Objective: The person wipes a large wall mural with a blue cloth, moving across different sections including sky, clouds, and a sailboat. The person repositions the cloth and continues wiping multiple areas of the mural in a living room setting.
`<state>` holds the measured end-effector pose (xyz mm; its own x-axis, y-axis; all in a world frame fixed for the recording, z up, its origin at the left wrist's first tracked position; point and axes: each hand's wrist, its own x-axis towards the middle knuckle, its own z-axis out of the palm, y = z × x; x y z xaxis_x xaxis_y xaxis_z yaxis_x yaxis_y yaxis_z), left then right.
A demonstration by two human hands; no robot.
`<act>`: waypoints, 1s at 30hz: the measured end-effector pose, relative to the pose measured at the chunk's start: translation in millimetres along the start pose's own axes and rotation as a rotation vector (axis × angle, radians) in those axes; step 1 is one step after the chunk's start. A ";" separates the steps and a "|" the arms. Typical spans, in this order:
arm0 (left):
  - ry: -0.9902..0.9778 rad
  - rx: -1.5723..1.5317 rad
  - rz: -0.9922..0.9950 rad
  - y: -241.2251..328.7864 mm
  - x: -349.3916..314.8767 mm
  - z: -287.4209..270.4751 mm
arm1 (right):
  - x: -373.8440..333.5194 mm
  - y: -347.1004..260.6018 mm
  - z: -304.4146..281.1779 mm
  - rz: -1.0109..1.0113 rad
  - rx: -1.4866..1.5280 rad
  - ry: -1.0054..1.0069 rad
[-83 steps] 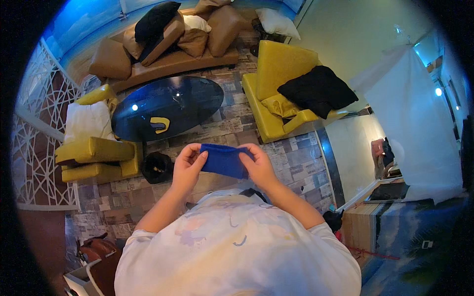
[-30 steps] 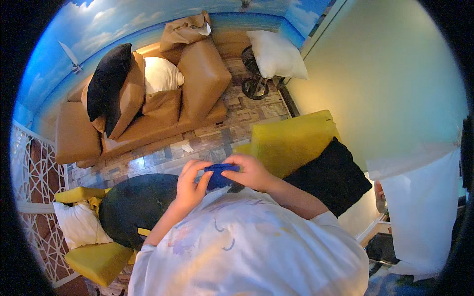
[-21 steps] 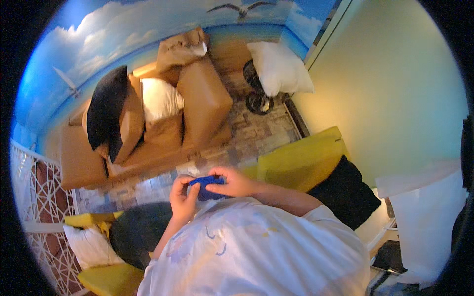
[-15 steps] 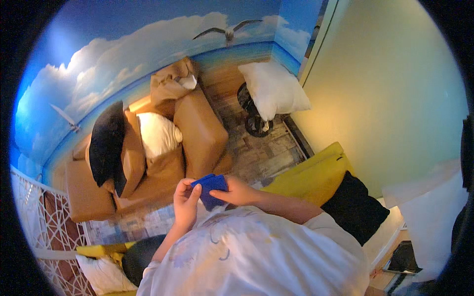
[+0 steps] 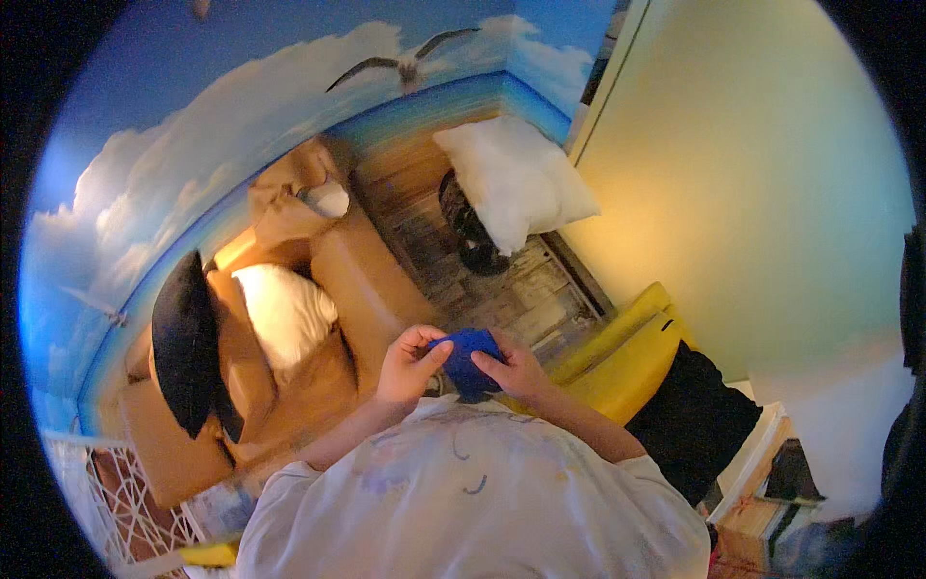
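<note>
Floor strip: runs ahead between the brown sofa and the yellow seat; the pale wall bounds its right edge.
Blue cloth: held up in front of the white shirt, between both hands.
Left hand: thumb and fingers pinching the cloth's left edge.
Right hand: gripping the right side.
Ahead: black side table under a large white cushion.
Right: black cushion on the yellow seat.
Far left: lattice screen.

Head fisheye | looked down from above the blue cloth | faced past it toward the painted wall | sat near it
</note>
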<state>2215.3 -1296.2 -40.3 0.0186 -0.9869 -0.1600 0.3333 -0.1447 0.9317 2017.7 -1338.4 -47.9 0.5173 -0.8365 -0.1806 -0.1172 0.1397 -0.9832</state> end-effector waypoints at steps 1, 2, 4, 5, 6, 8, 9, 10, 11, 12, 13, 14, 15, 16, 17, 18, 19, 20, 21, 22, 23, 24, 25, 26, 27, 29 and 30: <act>-0.005 -0.025 0.057 12.3 13.9 3.4 | 12.3 -7.0 -1.3 0.010 0.081 -0.009; -0.021 0.072 0.093 19.7 25.6 -3.8 | 23.7 -13.2 -3.1 0.019 0.163 -0.018; -0.083 0.250 0.195 34.1 52.9 -18.2 | 45.7 -8.3 -13.0 0.007 -0.013 -0.025; -0.073 0.214 0.158 44.9 62.2 -21.0 | 55.9 -19.8 -7.9 -0.038 -0.021 -0.010; -0.052 0.244 0.026 63.5 71.1 -19.3 | 65.3 -28.7 -3.7 -0.076 -0.023 0.022; -0.030 0.184 0.034 68.1 88.4 -37.2 | 85.8 -48.7 7.3 -0.078 -0.063 0.059; -0.056 0.125 0.071 64.3 99.0 -51.2 | 94.6 -62.5 10.8 -0.064 -0.159 0.066; -0.087 0.061 0.096 55.4 112.0 -63.2 | 101.5 -68.9 13.5 -0.036 -0.255 0.078; -0.117 -0.005 0.121 51.0 125.0 -69.8 | 114.5 -55.0 17.1 -0.037 -0.218 0.109; -0.132 -0.034 0.099 50.6 133.6 -68.2 | 119.2 -54.7 16.6 -0.023 -0.262 0.151; -0.146 -0.063 0.078 51.4 141.2 -65.1 | 122.8 -54.9 14.7 -0.008 -0.307 0.191; -0.159 -0.092 0.057 51.4 148.6 -60.9 | 124.9 -54.6 10.9 0.007 -0.353 0.230; -0.167 -0.064 0.041 53.0 155.8 -57.1 | 127.9 -53.5 4.9 -0.009 -0.264 0.239; -0.175 -0.036 0.027 53.3 162.2 -51.8 | 129.1 -50.2 -4.2 -0.028 -0.176 0.249; -0.183 -0.009 0.012 52.9 169.6 -46.2 | 129.0 -48.8 -13.7 -0.048 -0.089 0.258; -0.208 0.015 0.021 52.3 178.7 -42.7 | 129.5 -53.4 -21.9 -0.012 -0.083 0.264; -0.233 0.038 0.030 50.3 188.6 -38.1 | 129.0 -61.3 -31.3 0.025 -0.076 0.270; -0.257 0.060 0.039 48.4 198.0 -32.2 | 130.2 -65.5 -40.8 0.061 -0.070 0.274; -0.279 0.066 0.042 47.1 208.2 -22.3 | 131.9 -62.6 -51.4 0.045 -0.052 0.312; -0.300 0.072 0.045 45.5 217.5 -11.4 | 132.9 -54.2 -61.4 0.029 -0.034 0.349; -0.320 0.077 0.047 43.3 226.9 0.0 | 133.3 -45.3 -72.5 0.013 -0.016 0.384; -0.338 0.106 0.010 41.6 237.9 13.4 | 133.7 -37.7 -86.6 0.053 0.046 0.400; -0.347 0.135 -0.024 38.8 247.7 26.5 | 134.5 -30.1 -101.5 0.092 0.107 0.407; -0.355 0.163 -0.059 34.6 257.9 40.5 | 135.3 -26.0 -119.8 0.131 0.169 0.413; -0.370 0.110 -0.056 25.5 269.9 56.1 | 133.5 -31.4 -141.3 0.102 0.074 0.373; -0.336 0.142 -0.099 9.8 289.4 82.1 | 133.1 -38.2 -180.6 0.162 -0.131 0.394; -0.321 0.154 -0.114 6.0 301.6 101.0 | 132.8 -40.8 -200.3 0.187 -0.240 0.408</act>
<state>2127.7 -1601.9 -50.0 -0.3148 -0.9323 -0.1779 0.1699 -0.2397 0.9559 1921.4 -1561.3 -26.6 0.1012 -0.9542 -0.2816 -0.3926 0.2217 -0.8926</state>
